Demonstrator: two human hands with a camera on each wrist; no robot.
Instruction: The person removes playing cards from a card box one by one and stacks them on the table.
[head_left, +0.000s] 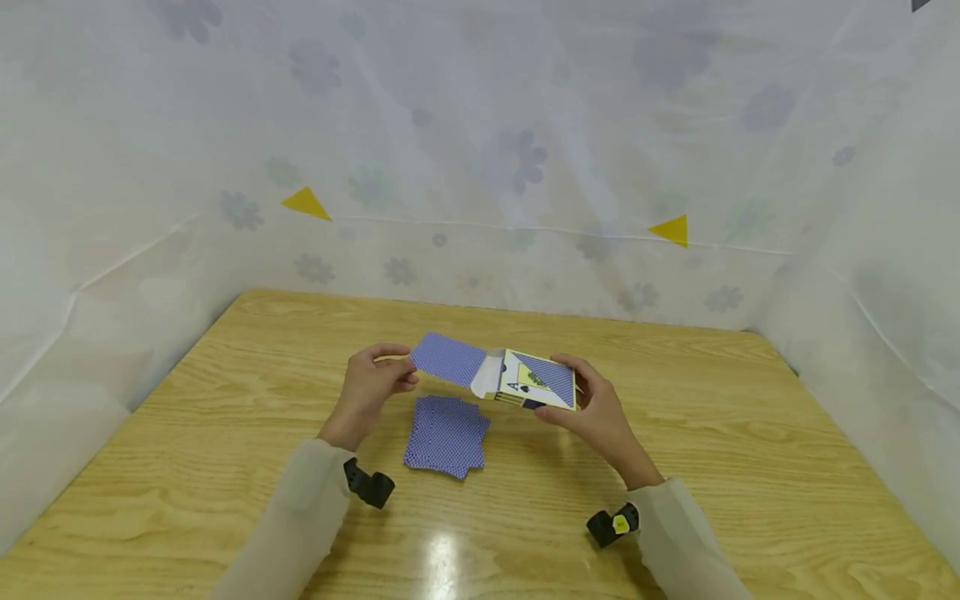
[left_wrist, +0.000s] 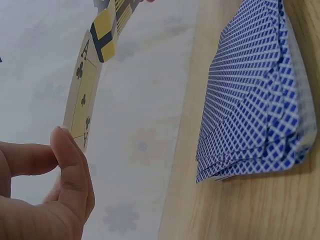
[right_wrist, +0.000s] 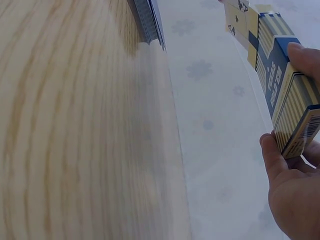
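Note:
Between thumb and fingers, my left hand (head_left: 372, 385) pinches the outer end of a blue-backed playing card (head_left: 448, 359). Its face, in the left wrist view, is an ace of clubs (left_wrist: 83, 95). The card's other end lies at the open flap (head_left: 489, 374) of a card box (head_left: 542, 381). My right hand (head_left: 596, 412) grips that box by its far end, above the table. "Texas Hold'em" lettering shows on the box (right_wrist: 280, 75) in the right wrist view. Below the card, a loose pile of blue-patterned cards (head_left: 444, 436) lies face down, untouched by either hand.
The wooden table (head_left: 712, 467) spreads under both arms. White flower-printed sheeting (head_left: 480, 150) hangs behind and at both sides, with two yellow triangles (head_left: 306, 203) on the back sheet. Black wrist cameras (head_left: 369, 485) sit on both sleeves.

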